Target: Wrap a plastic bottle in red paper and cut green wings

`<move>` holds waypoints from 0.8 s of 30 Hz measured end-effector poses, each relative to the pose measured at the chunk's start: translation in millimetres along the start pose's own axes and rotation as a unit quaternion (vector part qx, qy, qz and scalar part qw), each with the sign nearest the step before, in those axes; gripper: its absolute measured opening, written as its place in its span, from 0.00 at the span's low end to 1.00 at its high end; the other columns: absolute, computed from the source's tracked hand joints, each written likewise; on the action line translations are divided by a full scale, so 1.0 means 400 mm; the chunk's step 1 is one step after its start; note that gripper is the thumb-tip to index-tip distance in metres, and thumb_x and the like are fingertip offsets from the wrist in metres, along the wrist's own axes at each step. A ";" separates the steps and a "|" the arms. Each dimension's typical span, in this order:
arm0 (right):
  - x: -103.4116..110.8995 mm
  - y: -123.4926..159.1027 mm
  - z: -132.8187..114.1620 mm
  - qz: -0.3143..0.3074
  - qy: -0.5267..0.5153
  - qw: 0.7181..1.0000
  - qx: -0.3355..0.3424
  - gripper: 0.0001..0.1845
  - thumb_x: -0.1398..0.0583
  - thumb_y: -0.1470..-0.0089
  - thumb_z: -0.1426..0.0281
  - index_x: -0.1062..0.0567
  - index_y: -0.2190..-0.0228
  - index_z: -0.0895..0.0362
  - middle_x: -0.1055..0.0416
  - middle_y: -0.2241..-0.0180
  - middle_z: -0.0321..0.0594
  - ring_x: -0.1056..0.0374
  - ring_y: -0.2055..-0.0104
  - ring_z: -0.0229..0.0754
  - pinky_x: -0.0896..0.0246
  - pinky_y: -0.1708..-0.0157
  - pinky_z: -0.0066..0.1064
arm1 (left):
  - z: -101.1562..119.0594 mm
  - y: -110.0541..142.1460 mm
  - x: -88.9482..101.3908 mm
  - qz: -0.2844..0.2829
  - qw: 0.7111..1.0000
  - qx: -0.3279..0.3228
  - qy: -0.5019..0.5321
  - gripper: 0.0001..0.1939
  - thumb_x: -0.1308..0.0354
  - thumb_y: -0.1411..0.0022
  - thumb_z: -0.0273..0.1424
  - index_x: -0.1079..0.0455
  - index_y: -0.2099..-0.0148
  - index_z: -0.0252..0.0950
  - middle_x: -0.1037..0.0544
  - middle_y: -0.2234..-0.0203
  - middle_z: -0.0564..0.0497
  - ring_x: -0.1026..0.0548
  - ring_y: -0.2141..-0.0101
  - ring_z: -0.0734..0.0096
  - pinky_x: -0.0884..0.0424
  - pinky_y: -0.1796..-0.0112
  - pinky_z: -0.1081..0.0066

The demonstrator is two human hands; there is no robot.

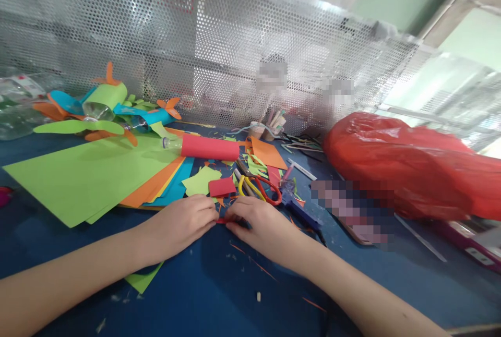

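Observation:
Between the fingertips of my left hand and my right hand is a small red paper piece, pinched from both sides just above the blue table. Most of it is covered by the fingers. Right behind the hands lie a red paper rectangle and a torn green paper scrap. Scissors with red and yellow handles sit close to my right hand. A blue glue gun rests beside them. Farther back, a plastic bottle wrapped in red paper lies on its side.
Green paper sheets spread on the left, with bottle-and-paper propeller models behind. A red plastic bag bulges on the right, near a phone. Cups of sticks stand by the perforated metal screen.

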State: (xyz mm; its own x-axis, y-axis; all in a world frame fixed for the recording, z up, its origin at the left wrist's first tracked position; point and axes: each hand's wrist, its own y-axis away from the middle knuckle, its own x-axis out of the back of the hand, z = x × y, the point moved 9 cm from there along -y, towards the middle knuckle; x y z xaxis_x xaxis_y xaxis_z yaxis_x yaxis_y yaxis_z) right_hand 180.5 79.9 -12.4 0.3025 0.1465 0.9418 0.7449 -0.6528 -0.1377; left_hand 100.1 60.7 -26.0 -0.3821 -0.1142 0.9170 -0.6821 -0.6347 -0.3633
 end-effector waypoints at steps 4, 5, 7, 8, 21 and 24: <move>0.035 0.003 0.034 0.051 -0.102 0.990 -0.087 0.11 0.40 0.44 0.68 0.25 0.58 0.57 0.25 0.62 0.41 0.30 0.63 0.41 0.37 0.62 0.31 | 0.048 0.018 0.059 0.103 0.982 -0.095 -0.126 0.13 0.56 0.32 0.22 0.30 0.56 0.30 0.24 0.65 0.45 0.27 0.62 0.64 0.29 0.59 0.65; 0.031 0.003 0.044 0.044 -0.147 0.982 -0.110 0.12 0.42 0.42 0.65 0.24 0.59 0.57 0.25 0.63 0.41 0.29 0.64 0.41 0.36 0.63 0.31 | 0.064 0.027 0.078 0.134 0.970 -0.123 -0.161 0.13 0.57 0.32 0.21 0.31 0.55 0.28 0.24 0.64 0.44 0.27 0.61 0.64 0.29 0.58 0.65; 0.002 0.007 0.061 -0.004 -0.286 0.945 -0.161 0.18 0.46 0.39 0.59 0.24 0.64 0.59 0.24 0.68 0.41 0.29 0.68 0.39 0.35 0.65 0.31 | 0.094 0.049 0.113 0.187 0.942 -0.171 -0.221 0.14 0.57 0.33 0.19 0.31 0.54 0.27 0.24 0.64 0.43 0.28 0.60 0.63 0.30 0.56 0.64; -0.017 0.010 0.062 -0.034 -0.364 0.912 -0.184 0.21 0.47 0.40 0.56 0.24 0.68 0.59 0.24 0.70 0.41 0.29 0.70 0.38 0.34 0.67 0.30 | 0.107 0.060 0.125 0.203 0.929 -0.190 -0.245 0.14 0.57 0.34 0.18 0.31 0.54 0.27 0.23 0.64 0.43 0.28 0.59 0.63 0.31 0.55 0.64; -0.059 0.027 0.030 -0.110 -0.596 0.766 -0.216 0.17 0.31 0.58 0.60 0.24 0.73 0.62 0.26 0.76 0.34 0.34 0.77 0.27 0.39 0.73 0.19 | 0.156 0.095 0.115 0.171 0.902 -0.269 -0.291 0.18 0.58 0.33 0.22 0.27 0.53 0.30 0.22 0.58 0.47 0.28 0.56 0.64 0.37 0.48 0.63; -0.052 0.016 0.032 -0.082 -0.581 0.787 -0.192 0.18 0.30 0.60 0.59 0.24 0.73 0.61 0.26 0.77 0.33 0.34 0.77 0.28 0.39 0.73 0.22 | 0.148 0.091 0.116 0.174 0.907 -0.254 -0.286 0.18 0.59 0.33 0.21 0.28 0.52 0.30 0.22 0.58 0.47 0.29 0.55 0.64 0.38 0.47 0.63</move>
State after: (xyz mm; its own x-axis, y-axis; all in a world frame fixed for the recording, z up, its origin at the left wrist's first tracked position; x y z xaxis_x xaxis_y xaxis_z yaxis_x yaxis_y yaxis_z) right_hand 186.7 82.2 -36.9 0.7259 0.6877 -0.0097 0.6643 -0.6974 0.2688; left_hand 94.4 -12.7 13.1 -0.3425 -0.7108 0.6144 -0.8366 -0.0668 -0.5437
